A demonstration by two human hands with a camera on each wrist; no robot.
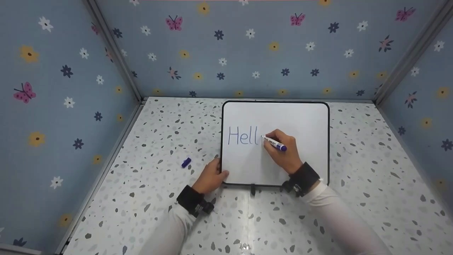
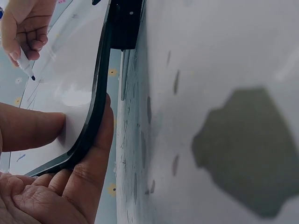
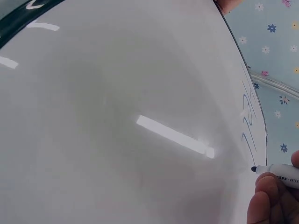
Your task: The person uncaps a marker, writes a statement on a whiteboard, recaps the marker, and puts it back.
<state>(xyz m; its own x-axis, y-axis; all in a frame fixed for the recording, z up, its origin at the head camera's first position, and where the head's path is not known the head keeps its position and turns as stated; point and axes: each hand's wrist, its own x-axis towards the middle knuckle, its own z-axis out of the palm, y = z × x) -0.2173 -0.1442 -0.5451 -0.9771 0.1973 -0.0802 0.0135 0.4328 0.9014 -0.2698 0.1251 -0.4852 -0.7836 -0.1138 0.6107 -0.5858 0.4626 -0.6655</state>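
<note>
A whiteboard (image 1: 244,166) with a black rim lies tilted on the speckled table, with "Hell" (image 1: 243,136) written in blue on its left half. My right hand (image 1: 285,150) pinches a white marker (image 1: 273,142) with a blue end, its tip right by the last letter. In the right wrist view the dark marker tip (image 3: 254,169) meets the end of a blue stroke. My left hand (image 1: 209,177) grips the board's lower left corner. The left wrist view shows the thumb (image 2: 37,127) on the white face and the fingers (image 2: 88,179) behind the black rim (image 2: 99,88).
A blue marker cap (image 1: 186,162) lies on the speckled table (image 1: 159,141), left of the board. Below the board's bottom edge a small black stand foot (image 1: 252,189) sticks out. Blue flowered panels (image 1: 247,53) wall the table at the back and both sides.
</note>
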